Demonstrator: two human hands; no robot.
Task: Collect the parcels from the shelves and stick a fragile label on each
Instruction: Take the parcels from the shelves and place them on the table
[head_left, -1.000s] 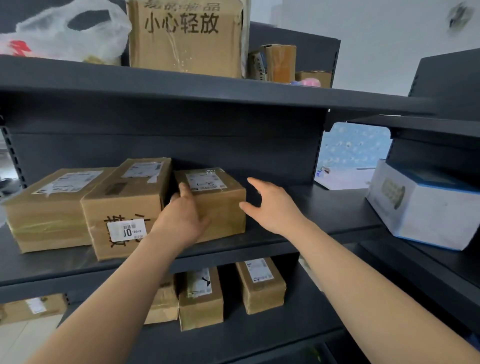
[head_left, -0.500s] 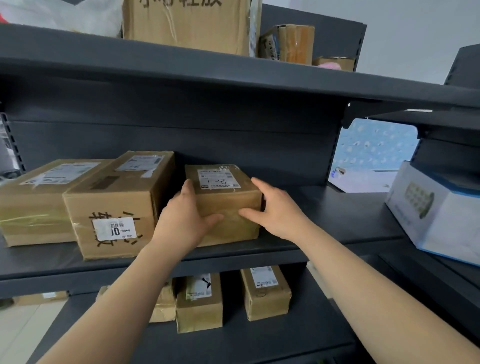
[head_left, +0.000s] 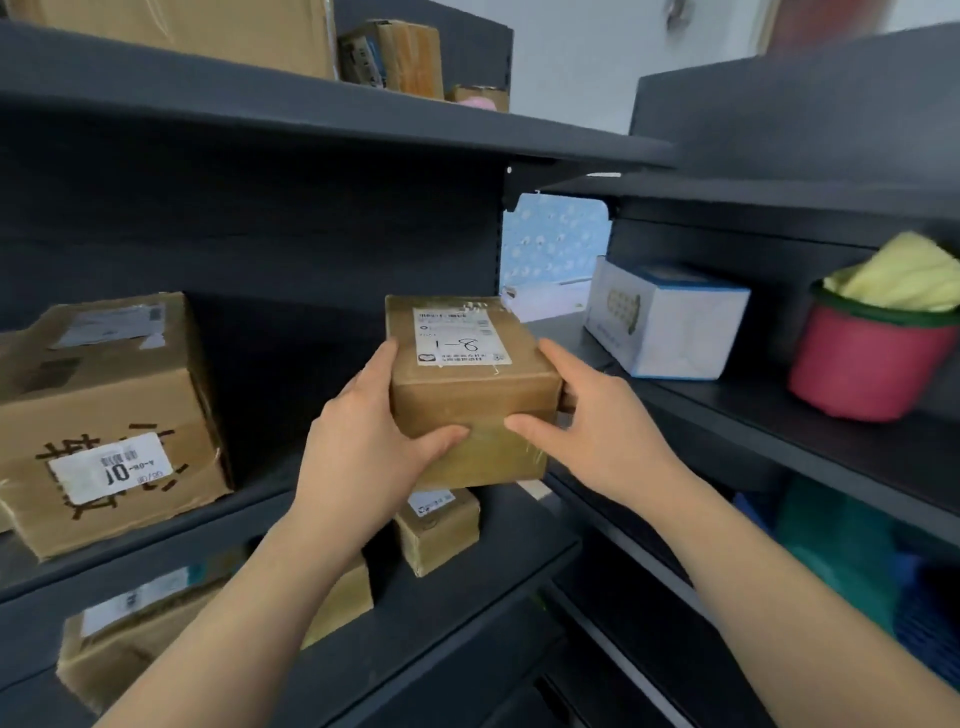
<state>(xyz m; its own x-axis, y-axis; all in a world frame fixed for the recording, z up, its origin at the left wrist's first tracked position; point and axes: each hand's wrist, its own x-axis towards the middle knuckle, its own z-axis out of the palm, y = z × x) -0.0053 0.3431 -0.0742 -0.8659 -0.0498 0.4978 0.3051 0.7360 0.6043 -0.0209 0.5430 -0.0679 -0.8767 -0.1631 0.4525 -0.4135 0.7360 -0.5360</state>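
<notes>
In front of a dark metal storage rack (head_left: 311, 234), a small brown cardboard parcel (head_left: 470, 395) is held in mid-air between two bare hands, clear of the middle shelf (head_left: 249, 499) and roughly level with it. The left hand (head_left: 363, 441) clasps the box's left side, its fingers curled round out of sight and its thumb laid across the taped front face. The right hand (head_left: 597, 431) mirrors it on the right side, its thumb pressing the front near the left thumb without touching it.

The two-sided clasp looks chosen to keep the box level and top-up, so the white shipping label (head_left: 460, 338), hand-marked "1-8", faces the person. No fragile label can be seen on the parcel, which suggests the sticking step lies ahead. The flat top beside the shipping label looks the likeliest place for one.

To the left on the same shelf stands a larger carton (head_left: 104, 415) with a barcode sticker on its front, a gap between it and the held parcel. On the lower shelf (head_left: 483, 587) sit more small parcels (head_left: 436, 535), partly hidden by the forearms. Further boxes (head_left: 400, 57) stand on the top shelf (head_left: 311, 119).

On the adjoining rack (head_left: 753, 415) to the right, a white and blue box (head_left: 670, 325) lies well apart from the parcel. Beyond it a red pot (head_left: 867, 364) holds a yellow cloth (head_left: 904, 270). No label roll or sheet is in view.
</notes>
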